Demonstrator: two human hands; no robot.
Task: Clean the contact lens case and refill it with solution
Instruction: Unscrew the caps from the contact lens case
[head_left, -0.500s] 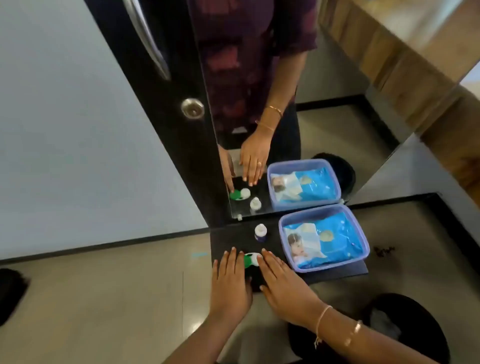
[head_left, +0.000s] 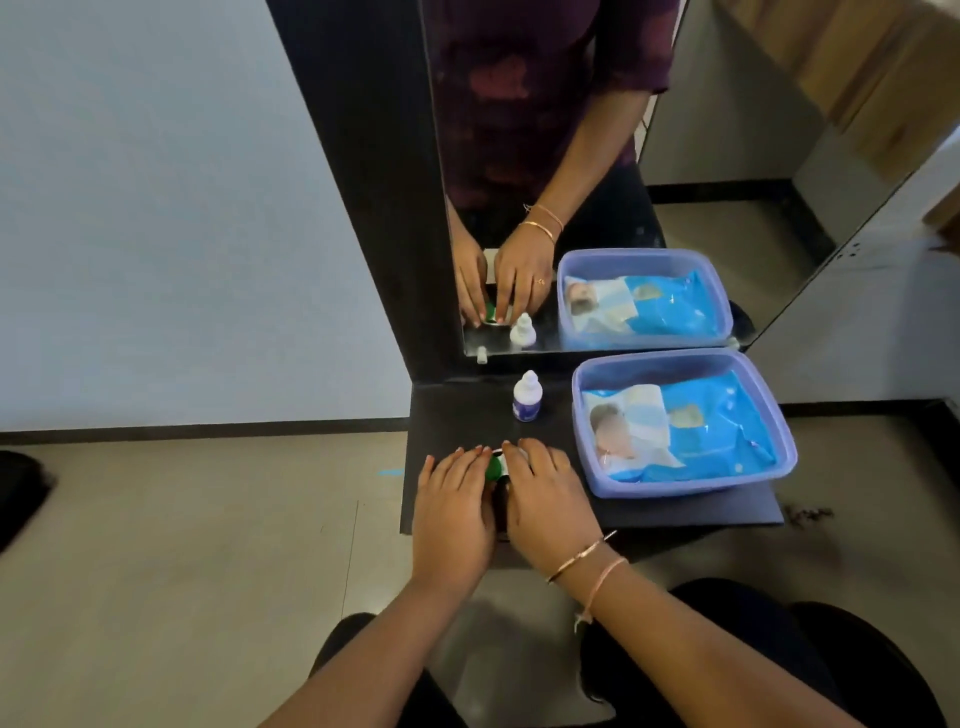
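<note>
A small contact lens case (head_left: 495, 466) with a green cap and a white cap lies on the black shelf (head_left: 457, 415), mostly hidden under my fingers. My left hand (head_left: 454, 512) covers its green side with fingers curled over it. From the other side my right hand (head_left: 550, 501) curls over the white cap, so both hands hold the case between them. The mirror shows the fingertips of both hands wrapped round the case. A small white solution bottle (head_left: 527, 397) with a blue label stands upright and capped behind the case, apart from my hands.
A lilac plastic tub (head_left: 685, 488) holding a blue wipes pack (head_left: 701, 431) fills the shelf's right half. A mirror (head_left: 727, 156) rises right behind the shelf. Tiled floor lies to the left and below, and my dark-clothed knees are at the bottom.
Both hands have closed in over the lens case; their fingers lay straight beside it before and now curl over it. The camera has also come closer.
</note>
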